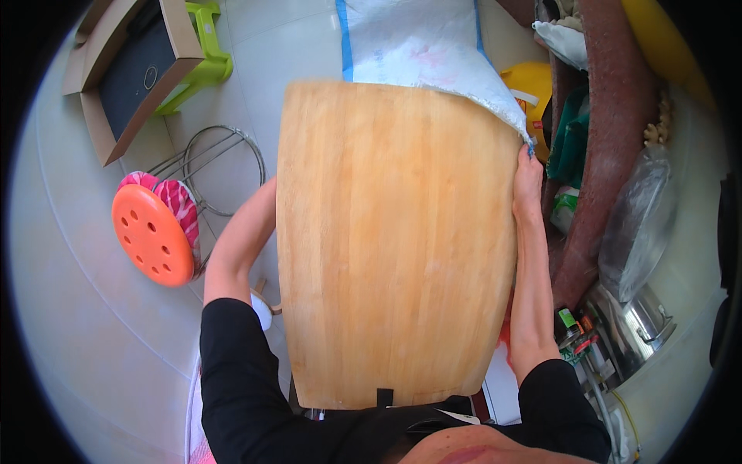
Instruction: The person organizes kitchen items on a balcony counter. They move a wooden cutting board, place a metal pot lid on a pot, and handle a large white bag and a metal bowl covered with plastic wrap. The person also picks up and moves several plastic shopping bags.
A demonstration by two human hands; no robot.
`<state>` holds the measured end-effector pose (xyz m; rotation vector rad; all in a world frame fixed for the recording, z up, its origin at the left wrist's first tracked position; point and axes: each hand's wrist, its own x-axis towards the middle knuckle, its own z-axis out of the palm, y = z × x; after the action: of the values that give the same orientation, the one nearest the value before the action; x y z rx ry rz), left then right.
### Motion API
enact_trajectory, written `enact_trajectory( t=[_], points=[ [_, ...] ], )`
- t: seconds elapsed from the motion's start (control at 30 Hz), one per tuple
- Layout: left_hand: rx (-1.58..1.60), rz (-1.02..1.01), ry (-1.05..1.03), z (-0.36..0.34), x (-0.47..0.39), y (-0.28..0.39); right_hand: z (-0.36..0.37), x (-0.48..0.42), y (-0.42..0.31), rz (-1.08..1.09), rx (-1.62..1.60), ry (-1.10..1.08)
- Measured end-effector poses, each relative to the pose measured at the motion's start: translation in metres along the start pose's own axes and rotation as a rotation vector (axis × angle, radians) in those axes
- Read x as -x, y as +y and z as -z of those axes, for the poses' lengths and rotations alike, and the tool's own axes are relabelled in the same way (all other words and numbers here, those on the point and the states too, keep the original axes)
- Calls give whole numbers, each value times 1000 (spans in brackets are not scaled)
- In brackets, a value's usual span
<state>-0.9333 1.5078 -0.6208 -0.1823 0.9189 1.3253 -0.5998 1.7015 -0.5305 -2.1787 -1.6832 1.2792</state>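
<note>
A large wooden board [400, 243] fills the middle of the view, its near edge close to my chest. My right hand [527, 177] grips the board's right edge near the far corner. A white woven sack [423, 40] with blue side stripes reaches over the board's far edge, and its blue-tipped corner meets my right thumb and fingers. Whether the hand also pinches that corner is hard to see. My left forearm goes behind the board's left edge, so the left hand is hidden.
On the left are an orange round stool [152, 235], a metal-ring stool frame [223, 168] and an open cardboard box [136, 75] by a green plastic stool [211, 52]. At right, a reddish-brown shelf [614, 133] stands near a clear plastic bag [637, 226] and a steel pot [635, 322].
</note>
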Motion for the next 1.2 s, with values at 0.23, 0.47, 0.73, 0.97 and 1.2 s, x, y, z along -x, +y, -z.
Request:
enact_trajectory(
  t=[0.23, 0.47, 0.73, 0.97, 1.2],
  points=[
    [-5, 2, 5, 5, 2, -9, 9, 0, 7, -12, -139, -37],
    [-21, 24, 18, 20, 23, -23, 9, 0, 5, 6, -147, -66],
    [-105, 8, 8, 22, 19, -19, 6, 7, 0, -1, -208, -60],
    [-335, -112, 7, 19, 4, 8, 5, 6, 3, 27, -180, -46],
    [-591, -397, 65, 18, -22, 51, -1, 6, 8, 31, -158, -65]
  ],
)
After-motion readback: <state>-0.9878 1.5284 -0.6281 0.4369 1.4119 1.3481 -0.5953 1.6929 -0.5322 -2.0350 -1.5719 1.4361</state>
